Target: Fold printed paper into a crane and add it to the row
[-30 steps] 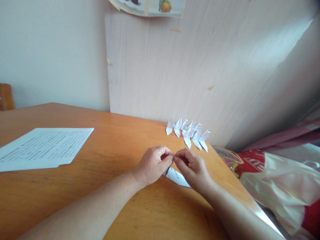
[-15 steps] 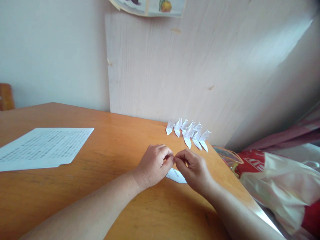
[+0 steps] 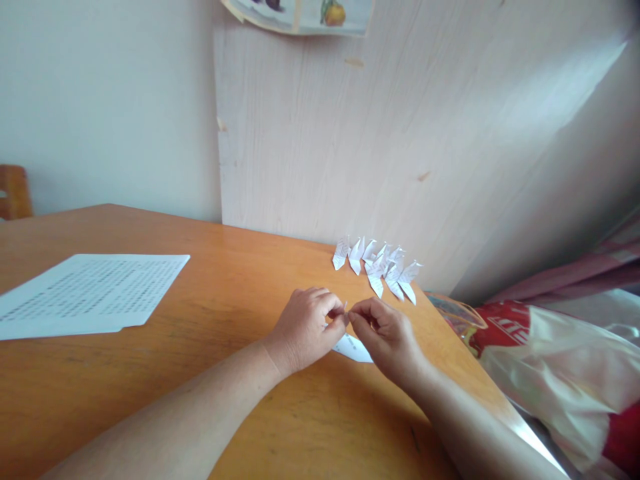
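Above the wooden table [image 3: 240,400], my left hand [image 3: 310,330] and my right hand [image 3: 385,337] meet with their fingertips pinched close together. Between them is a piece of white folded paper [image 3: 354,348] with print on it. A small pale tip of it sticks up at the left fingertips, and its lower part shows beneath the hands. Both hands are closed on this paper; the fingers hide most of it. Beyond my hands, several folded paper cranes [image 3: 376,277] made of printed white paper stand in a cluster near the table's back right edge.
A stack of printed sheets [image 3: 100,293] lies at the left of the table. A pale board [image 3: 320,147] rises behind the table. Past the right edge are red and white bags [image 3: 545,353]. A chair part [image 3: 15,190] shows at far left.
The fingertips have shifted slightly, and a small paper tip now shows above the left fingers. The folded paper below has turned or risen a little. The cranes stay put.
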Motion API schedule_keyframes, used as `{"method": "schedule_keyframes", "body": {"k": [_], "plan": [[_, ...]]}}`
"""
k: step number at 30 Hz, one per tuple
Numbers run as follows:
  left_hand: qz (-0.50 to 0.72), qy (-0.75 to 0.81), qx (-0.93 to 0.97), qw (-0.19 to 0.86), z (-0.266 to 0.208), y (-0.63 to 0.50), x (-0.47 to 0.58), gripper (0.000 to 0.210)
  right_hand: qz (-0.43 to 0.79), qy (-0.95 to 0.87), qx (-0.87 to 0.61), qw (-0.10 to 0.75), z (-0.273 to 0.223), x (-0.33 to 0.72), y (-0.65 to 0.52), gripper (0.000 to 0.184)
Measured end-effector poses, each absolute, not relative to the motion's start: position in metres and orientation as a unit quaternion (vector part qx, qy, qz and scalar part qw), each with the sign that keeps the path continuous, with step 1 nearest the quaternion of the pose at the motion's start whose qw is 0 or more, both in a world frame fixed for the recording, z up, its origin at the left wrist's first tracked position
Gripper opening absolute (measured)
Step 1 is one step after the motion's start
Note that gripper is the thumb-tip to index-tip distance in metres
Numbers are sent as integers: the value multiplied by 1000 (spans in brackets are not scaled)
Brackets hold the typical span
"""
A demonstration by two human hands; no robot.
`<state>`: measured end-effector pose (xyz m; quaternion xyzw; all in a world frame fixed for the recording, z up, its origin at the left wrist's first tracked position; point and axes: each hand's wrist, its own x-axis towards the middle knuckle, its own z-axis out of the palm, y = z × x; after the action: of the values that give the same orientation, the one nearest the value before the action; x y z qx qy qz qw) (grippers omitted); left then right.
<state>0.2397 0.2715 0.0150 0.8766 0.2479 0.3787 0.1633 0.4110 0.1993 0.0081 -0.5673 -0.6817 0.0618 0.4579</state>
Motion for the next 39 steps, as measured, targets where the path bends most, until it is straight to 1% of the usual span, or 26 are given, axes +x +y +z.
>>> {"method": "schedule_keyframes", "body": {"k": [8, 12, 17, 22, 24, 27, 30, 32, 35, 39], "plan": [[385, 249, 876, 152, 13, 273, 242, 12, 84, -676, -562, 470, 11, 410, 198, 11], [384, 248, 877, 150, 13, 271, 243, 11, 73, -675, -564, 470, 9, 409, 199, 11], [377, 244, 878, 163, 14, 268, 243, 10, 50, -678, -574, 456, 10, 409, 198, 15], [379, 244, 877, 164, 13, 269, 243, 12, 38, -674, -585, 449, 14, 409, 196, 16], [381, 246, 873, 178, 12, 272, 243, 13, 71, -672, -579, 456, 15, 410, 197, 18], [385, 251, 857, 235, 9, 275, 243, 17, 137, -650, -568, 486, 13, 413, 199, 22], [384, 253, 835, 301, 6, 278, 243, 16, 154, -605, -576, 528, 11, 418, 202, 19], [381, 249, 823, 339, 5, 278, 244, 14, 164, -586, -583, 539, 10, 420, 204, 19], [375, 243, 812, 376, 3, 279, 244, 14, 217, -586, -582, 520, 8, 421, 207, 26], [377, 238, 805, 392, -2, 281, 246, 13, 287, -607, -557, 489, 6, 420, 207, 18]]}}
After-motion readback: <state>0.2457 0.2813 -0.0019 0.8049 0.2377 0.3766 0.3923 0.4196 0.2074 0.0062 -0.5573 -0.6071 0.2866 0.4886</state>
